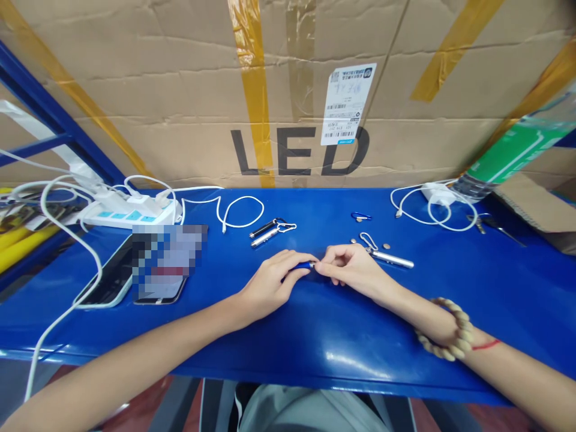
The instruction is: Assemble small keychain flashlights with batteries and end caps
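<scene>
My left hand (274, 281) is closed around a slim blue mini flashlight (302, 266), its silver end pointing right. At that end, my right hand (348, 270) pinches with thumb and forefinger; whatever lies between the fingertips is too small to make out. Just right of this hand lies a silver mini flashlight (393, 260) with a wire clip (369, 241), and a few small round button cells (386, 246) are scattered about it. Beyond my left hand, a silver mini flashlight (264, 238) and a black one (262, 228) rest side by side with a clip.
Two phones (105, 279) and a white power strip (130, 213) with cables occupy the left. A blue clip (361, 216) lies farther back. At right are a charger (438, 193), scissors (501, 228) and a green-labelled bottle (513, 153). A large carton (189, 108) backs the blue table (288, 354).
</scene>
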`<action>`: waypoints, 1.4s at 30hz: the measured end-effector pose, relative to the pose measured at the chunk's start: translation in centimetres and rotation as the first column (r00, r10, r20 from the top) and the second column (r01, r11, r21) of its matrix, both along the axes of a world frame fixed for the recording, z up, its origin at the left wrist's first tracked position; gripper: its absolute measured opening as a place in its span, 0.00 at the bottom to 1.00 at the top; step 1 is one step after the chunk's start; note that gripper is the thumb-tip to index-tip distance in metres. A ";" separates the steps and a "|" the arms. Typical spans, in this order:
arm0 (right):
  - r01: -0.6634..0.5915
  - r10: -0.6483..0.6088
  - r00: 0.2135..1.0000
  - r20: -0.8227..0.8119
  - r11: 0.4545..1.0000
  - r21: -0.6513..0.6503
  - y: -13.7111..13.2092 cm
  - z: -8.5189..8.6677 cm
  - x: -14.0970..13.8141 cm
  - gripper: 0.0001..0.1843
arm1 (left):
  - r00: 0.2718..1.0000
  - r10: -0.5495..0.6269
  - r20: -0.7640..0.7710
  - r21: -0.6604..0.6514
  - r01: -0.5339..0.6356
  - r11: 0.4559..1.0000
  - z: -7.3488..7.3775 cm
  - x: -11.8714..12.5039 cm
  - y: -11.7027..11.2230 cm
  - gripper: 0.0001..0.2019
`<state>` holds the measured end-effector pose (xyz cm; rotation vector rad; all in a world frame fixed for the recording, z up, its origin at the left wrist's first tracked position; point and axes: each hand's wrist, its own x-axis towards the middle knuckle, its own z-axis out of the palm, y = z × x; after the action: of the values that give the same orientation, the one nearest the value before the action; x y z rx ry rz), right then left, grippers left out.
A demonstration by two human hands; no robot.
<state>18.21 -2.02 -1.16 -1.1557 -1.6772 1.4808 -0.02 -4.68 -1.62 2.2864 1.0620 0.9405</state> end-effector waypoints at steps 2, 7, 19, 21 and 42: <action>0.041 -0.044 0.999 0.016 0.987 0.156 -0.2 -0.2 -0.1 0.16 | 1.000 0.024 0.013 -0.034 -0.023 0.999 0.0 0.0 0.0 0.10; 0.048 -0.123 0.990 0.076 0.774 0.631 -0.6 0.0 0.3 0.12 | 0.998 0.059 -0.004 -0.123 -0.059 0.991 0.0 -0.1 0.0 0.10; -0.186 -0.096 0.962 0.255 0.454 0.871 0.1 0.0 1.9 0.09 | 0.996 0.027 -0.084 -0.173 -0.041 0.984 0.0 -0.2 0.2 0.11; -0.192 -0.088 0.962 0.257 0.450 0.872 0.1 0.2 1.9 0.09 | 0.996 0.020 -0.086 -0.180 -0.036 0.983 0.0 -0.2 0.2 0.11; -0.075 -0.040 0.987 0.155 0.739 0.669 -0.1 -0.5 1.0 0.05 | 0.993 -0.013 -0.115 -0.165 -0.007 0.986 -0.1 -0.2 0.1 0.11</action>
<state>19.16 -2.15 -1.64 -0.8493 -2.0859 0.6601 -0.26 -4.57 -1.71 2.2265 1.1396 0.6970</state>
